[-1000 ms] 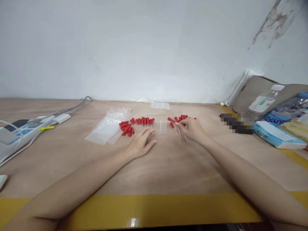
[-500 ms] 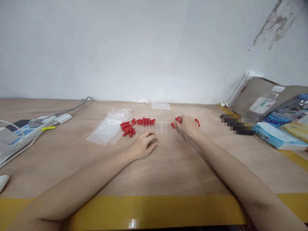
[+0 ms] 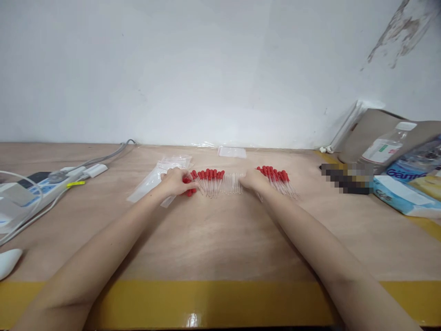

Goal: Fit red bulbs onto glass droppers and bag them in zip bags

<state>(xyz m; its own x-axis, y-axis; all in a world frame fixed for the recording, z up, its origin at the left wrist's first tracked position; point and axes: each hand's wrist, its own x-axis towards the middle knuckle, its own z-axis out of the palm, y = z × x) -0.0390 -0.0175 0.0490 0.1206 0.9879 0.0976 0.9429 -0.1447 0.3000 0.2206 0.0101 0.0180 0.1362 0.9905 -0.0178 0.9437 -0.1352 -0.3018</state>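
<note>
My left hand (image 3: 174,181) is over a small pile of loose red rubber bulbs (image 3: 189,192), its thumb and forefinger apart around some of them; part of the pile is hidden beneath it. My right hand (image 3: 254,179) has its fingers curled together at the right end of a row of bare glass tubes (image 3: 231,183). Its fingertips are too hidden to show what they hold. Between my hands lies a fan of droppers with red bulbs (image 3: 211,177). More red-bulbed droppers (image 3: 275,177) lie just right of my right hand, partly covered by it.
Clear plastic zip bags (image 3: 146,184) lie beneath and left of my left hand. A white slip (image 3: 232,152) rests by the wall. At left is a power strip (image 3: 51,186) with cables. A tissue pack (image 3: 406,195) and a bottle (image 3: 389,142) stand at right.
My left hand has moved left from in front of the fanned droppers to the loose bulbs. My right hand has shifted left from the right-hand droppers to the bare tubes.
</note>
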